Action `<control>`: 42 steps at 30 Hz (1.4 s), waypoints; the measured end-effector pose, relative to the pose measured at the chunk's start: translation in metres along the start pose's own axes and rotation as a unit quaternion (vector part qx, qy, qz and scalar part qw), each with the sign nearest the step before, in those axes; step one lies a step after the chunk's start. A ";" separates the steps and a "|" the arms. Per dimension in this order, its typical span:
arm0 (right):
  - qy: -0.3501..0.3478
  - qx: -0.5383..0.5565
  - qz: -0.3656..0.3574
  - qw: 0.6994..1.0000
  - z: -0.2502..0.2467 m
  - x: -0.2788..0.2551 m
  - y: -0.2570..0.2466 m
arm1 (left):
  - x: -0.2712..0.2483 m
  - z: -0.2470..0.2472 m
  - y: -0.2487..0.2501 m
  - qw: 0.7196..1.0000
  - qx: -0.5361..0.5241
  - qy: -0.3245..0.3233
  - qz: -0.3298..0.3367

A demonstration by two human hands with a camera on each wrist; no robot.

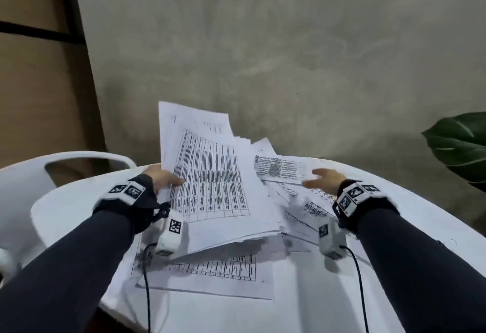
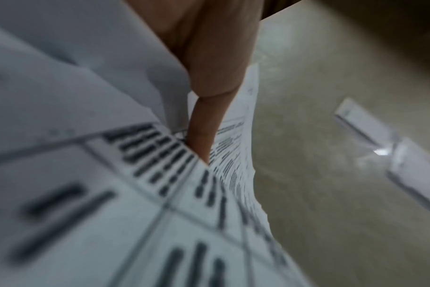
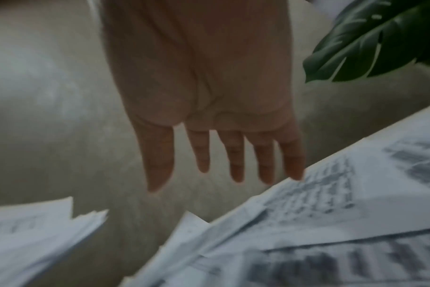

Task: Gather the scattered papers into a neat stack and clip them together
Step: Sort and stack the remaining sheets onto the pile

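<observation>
loose papers crowding table, leaf rightward

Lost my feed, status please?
Left hand grips lifted bundle of printed white paper sheets. Right hand open, empty. Loose printed sheets remain on white round table.

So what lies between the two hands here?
In the head view, the lifted sheaf gripped by the left hand, then loose sheets on the table before the open right hand.

White table under scattered printed papers
</observation>
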State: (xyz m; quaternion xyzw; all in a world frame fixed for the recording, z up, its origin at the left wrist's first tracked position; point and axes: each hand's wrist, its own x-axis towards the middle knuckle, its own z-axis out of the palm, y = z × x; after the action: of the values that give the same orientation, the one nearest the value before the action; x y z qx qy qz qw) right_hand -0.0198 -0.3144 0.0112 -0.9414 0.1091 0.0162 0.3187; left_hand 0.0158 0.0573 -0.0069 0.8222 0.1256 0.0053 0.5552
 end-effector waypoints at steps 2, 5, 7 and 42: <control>-0.033 -0.161 0.013 0.986 0.014 0.012 0.017 | 0.040 0.001 -0.032 0.997 0.060 -0.035 -0.037; -0.066 -0.287 0.012 0.956 0.030 0.020 0.032 | 0.061 0.006 -0.053 0.988 0.136 -0.038 -0.068; -0.118 -0.343 0.011 0.932 0.035 0.023 0.033 | 0.047 0.010 -0.047 0.982 0.167 -0.045 -0.076; -0.065 -0.368 -0.080 0.924 0.069 0.102 -0.038 | 0.016 0.033 -0.025 0.945 0.305 -0.083 -0.081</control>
State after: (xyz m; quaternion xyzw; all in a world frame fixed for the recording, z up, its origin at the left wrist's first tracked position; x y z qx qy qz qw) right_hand 0.0901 -0.2633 -0.0315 -0.9950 -0.0012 0.0903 -0.0434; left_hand 0.0314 0.0398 -0.0446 0.9368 0.1410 -0.1459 0.2851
